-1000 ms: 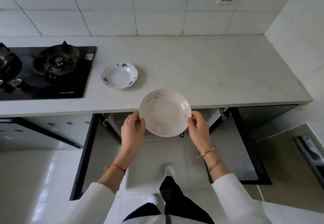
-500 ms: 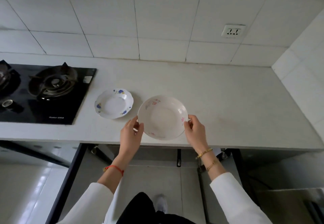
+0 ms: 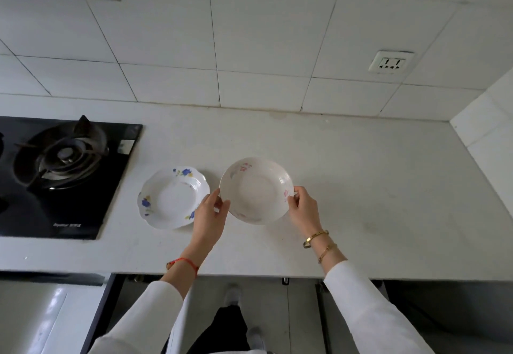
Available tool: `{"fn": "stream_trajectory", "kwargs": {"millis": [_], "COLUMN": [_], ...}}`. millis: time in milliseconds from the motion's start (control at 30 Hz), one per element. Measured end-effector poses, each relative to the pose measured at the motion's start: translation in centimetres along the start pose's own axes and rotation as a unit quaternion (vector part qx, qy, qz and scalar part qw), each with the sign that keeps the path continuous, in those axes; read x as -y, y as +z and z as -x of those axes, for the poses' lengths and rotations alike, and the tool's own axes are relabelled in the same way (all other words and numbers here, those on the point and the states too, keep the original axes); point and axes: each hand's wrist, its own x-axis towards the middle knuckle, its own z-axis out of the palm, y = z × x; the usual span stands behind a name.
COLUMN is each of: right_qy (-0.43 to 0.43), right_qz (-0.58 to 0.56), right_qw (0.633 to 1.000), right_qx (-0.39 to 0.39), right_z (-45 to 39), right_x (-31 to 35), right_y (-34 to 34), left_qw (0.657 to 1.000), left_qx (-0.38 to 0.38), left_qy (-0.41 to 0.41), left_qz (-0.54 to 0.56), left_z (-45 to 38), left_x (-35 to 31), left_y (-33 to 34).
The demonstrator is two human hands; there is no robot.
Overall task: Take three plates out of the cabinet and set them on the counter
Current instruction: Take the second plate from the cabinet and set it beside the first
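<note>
Both hands gripped the pink plate point(image 3: 256, 190) by its rim over the table point(image 3: 361, 187), left hand point(image 3: 211, 216) and right hand point(image 3: 304, 209) on opposite sides, just beside the blue plate point(image 3: 172, 198).

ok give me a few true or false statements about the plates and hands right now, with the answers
1. Both hands hold the pink-flowered plate by its rim: left hand, right hand. True.
2. The blue-flowered plate is stacked under the pink one. False: it lies beside it on the counter, nearer the stove.
3. Three plates are on the counter. False: only two plates show.
4. A wall socket is set in the tiles. True.
</note>
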Motion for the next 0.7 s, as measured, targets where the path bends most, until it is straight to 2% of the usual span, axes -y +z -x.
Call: {"fn": "stream_trajectory", "kwargs": {"millis": [267,700], "right_qy": [0.025,0.052], "right_qz": [0.035,0.048], "right_qw": [0.999,0.997], "right_qx": [0.015,0.037], "right_z": [-4.1,-4.8], "right_x": [-0.3,-1.2], "right_y": [3.2,5.1], "left_qw": [0.997,0.994], "left_qx": [0.024,0.066], "left_qy": [-0.06,-0.062], "left_qz": [-0.029,-0.064], "left_z": [-4.1,-5.4], "left_x": [1.6,3.1], "left_y": [1.3,1.6]}}
